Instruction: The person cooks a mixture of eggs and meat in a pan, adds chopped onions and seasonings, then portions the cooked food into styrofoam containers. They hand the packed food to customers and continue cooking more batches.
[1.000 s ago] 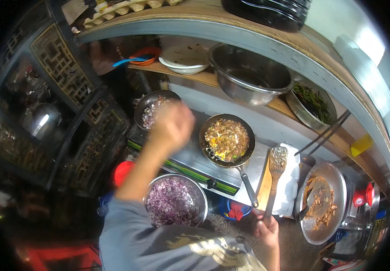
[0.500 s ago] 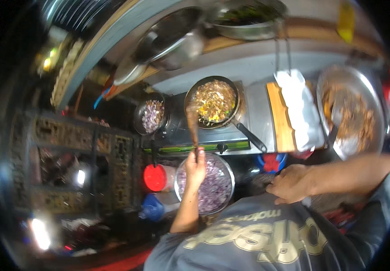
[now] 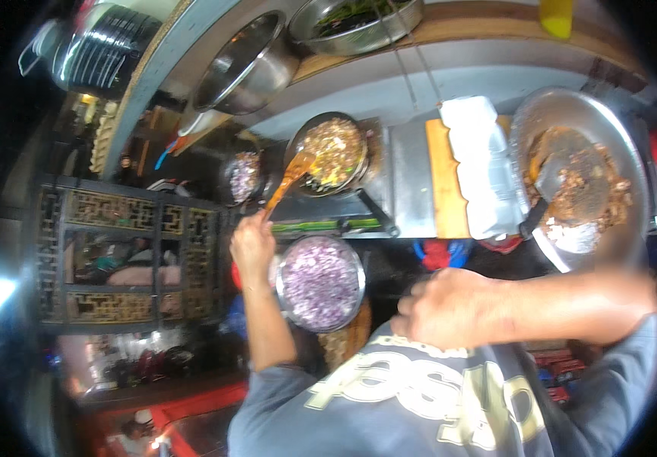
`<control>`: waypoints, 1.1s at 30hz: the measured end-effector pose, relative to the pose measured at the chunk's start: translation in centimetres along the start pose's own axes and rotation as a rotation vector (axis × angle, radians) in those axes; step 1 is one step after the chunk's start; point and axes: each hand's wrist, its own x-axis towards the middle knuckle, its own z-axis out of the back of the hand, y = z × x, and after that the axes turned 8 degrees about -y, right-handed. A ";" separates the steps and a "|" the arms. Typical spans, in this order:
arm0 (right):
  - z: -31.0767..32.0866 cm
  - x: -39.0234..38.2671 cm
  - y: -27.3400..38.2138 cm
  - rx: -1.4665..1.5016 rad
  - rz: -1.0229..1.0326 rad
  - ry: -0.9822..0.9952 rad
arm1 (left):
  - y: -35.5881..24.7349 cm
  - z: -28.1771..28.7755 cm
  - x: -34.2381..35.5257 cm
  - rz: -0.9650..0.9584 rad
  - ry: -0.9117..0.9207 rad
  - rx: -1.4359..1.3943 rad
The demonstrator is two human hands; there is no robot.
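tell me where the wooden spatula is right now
In the head view the wooden spatula is left of centre, gripped by the left hand, its blade at the left rim of the frying pan above the bowl of chopped purple onion.

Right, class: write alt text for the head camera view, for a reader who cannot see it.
The left hand holds a wooden spatula into a dark frying pan of yellow-brown food. A steel bowl of chopped purple onion sits just below. The right hand rests empty against the grey shirt.
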 end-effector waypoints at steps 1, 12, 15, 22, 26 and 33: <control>-1.5 -1.1 -1.0 0.044 -0.090 -0.090 | 0.1 -1.0 0.8 -0.027 0.032 0.088; -16.7 -13.8 3.7 0.387 -1.012 -1.055 | 7.4 -11.0 12.9 -0.262 0.199 0.151; -18.0 -13.8 6.7 0.538 -1.009 -1.245 | 9.7 -13.2 15.8 -0.348 0.310 0.389; -19.0 -11.9 13.9 0.593 -0.372 -1.739 | 11.6 -19.6 20.4 -0.356 0.571 0.092; -17.5 -14.6 19.1 0.729 0.087 -1.642 | 11.5 -20.2 20.4 -0.395 0.413 0.015; -13.5 -14.7 19.9 0.688 0.201 -1.553 | 6.5 -15.9 16.4 -0.381 0.158 0.017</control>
